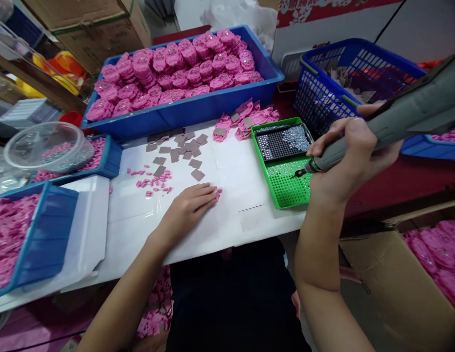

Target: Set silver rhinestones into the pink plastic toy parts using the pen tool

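Note:
My right hand [345, 151] is wrapped around a grey electric screwdriver [332, 154]. Its dark bit points down over the green perforated tray [282, 188]. Inside that tray, toward the back, lies a black grid plate [271, 146] partly covered with small silver screws [297, 137]. On the white work surface rests my left hand [193, 203], palm down, fingertips and thumb closed on small pink plastic pieces [219, 193]. More little pink pieces [154, 183] are scattered left of it. Behind them lie thin grey-brown square plates [191, 146]. Flat pink parts [245, 122], some with grey squares on them, sit behind the tray.
A long blue bin [183, 107] full of stacked pink parts spans the back. Blue bins [53, 234] and a clear round tub [47, 146] stand at left. A blue basket [311, 93] is at back right, and a cardboard box [389, 274] of pink parts at lower right.

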A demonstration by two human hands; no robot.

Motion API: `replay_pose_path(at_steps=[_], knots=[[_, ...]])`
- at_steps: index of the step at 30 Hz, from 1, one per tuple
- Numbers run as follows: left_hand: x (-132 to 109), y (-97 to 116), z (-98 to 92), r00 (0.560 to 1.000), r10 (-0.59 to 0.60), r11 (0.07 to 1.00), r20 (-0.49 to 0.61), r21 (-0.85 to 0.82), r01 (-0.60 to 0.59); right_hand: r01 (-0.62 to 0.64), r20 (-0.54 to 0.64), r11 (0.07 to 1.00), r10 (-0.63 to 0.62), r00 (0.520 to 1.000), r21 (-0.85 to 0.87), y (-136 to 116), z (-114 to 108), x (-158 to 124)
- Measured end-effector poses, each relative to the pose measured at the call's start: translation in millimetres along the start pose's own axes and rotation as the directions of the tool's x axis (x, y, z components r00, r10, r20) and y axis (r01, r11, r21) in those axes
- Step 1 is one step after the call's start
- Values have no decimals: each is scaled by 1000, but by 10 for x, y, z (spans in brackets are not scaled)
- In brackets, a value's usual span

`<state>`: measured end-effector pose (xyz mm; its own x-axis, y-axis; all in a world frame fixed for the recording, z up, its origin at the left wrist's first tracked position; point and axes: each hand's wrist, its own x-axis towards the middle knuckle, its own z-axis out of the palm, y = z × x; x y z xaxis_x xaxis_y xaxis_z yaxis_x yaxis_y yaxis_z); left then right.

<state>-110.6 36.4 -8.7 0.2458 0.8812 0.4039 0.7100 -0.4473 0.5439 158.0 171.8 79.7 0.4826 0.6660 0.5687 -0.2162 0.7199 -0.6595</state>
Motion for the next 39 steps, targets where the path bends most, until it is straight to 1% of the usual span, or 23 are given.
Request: replay_pose_path(at_steps=[3, 6, 8, 11, 14, 16, 19, 23, 25, 28, 31, 35, 37, 39], knots=[[-71, 39, 12, 998, 67, 994, 16, 86, -68, -29, 19, 998, 30, 999, -51, -33, -6, -21], [-154, 122, 56, 995, 102, 987, 23, 123, -104, -77, 57, 990, 84, 995, -114, -55, -34, -19], [-210, 224, 108, 993, 118, 986, 24, 114, -120, -90, 108, 983, 109, 988, -162, -47, -50, -3], [-282, 440, 202, 992, 117, 988, 40, 101, -120, -105, 169, 969, 145, 975, -225, 10, -51, 30], [-327, 634, 281, 995, 93, 987, 43, 130, -98, -148, 213, 959, 202, 956, -243, 105, -37, 47], [-340, 702, 313, 997, 81, 988, 18, 128, -83, -173, 243, 955, 232, 942, -240, 161, -30, 40], [-341, 729, 332, 998, 65, 993, -20, 100, -62, -196, 275, 956, 254, 927, -220, 209, -25, 6], [-327, 758, 366, 999, 41, 997, -4, 63, -41, -206, 280, 956, 260, 924, -209, 226, -24, -49], [-321, 793, 412, 999, 40, 998, 6, 53, -41, -203, 286, 957, 258, 923, -208, 235, -28, -70], [-310, 857, 496, 999, 40, 998, -8, 48, -39, -199, 294, 957, 256, 921, -212, 254, -42, -84], [-291, 928, 545, 999, 30, 997, -18, 74, -29, -195, 285, 954, 257, 923, -229, 274, -52, -77], [-278, 974, 507, 1000, -28, 994, -9, 107, 29, -198, 307, 956, 260, 916, -217, 283, -42, -63], [-294, 922, 445, 998, -59, 994, 6, 97, 58, -198, 309, 956, 259, 915, -217, 281, -34, -63], [-327, 801, 358, 996, -87, 992, 12, 98, 86, -193, 300, 952, 261, 918, -236, 286, -34, -63]])
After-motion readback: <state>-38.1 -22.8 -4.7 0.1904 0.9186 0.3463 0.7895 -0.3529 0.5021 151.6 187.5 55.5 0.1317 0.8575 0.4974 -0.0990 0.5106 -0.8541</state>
